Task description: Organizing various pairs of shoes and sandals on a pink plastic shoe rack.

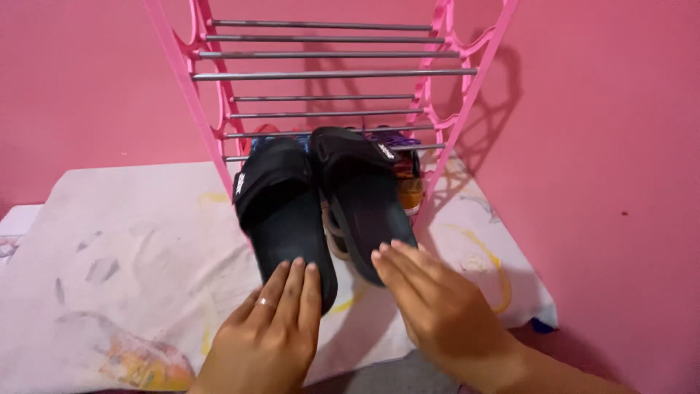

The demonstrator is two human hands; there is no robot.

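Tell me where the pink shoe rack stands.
The pink shoe rack stands top centre in the head view, against the pink wall, just behind the black slides.

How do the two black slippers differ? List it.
The left slipper lies flat, its strap facing up; the right slipper is tilted on its side, resting on other shoes beneath. The left hand has its fingers on the left slipper's heel; the right hand touches the right slipper's heel. Both are black slides with their toes toward the pink rack.

One head-worn camera looks steeply down and forward — close over the person's hands, facing the pink rack (pixel 219 138) against the pink wall (pixel 598 182) — with no second view to share anything.
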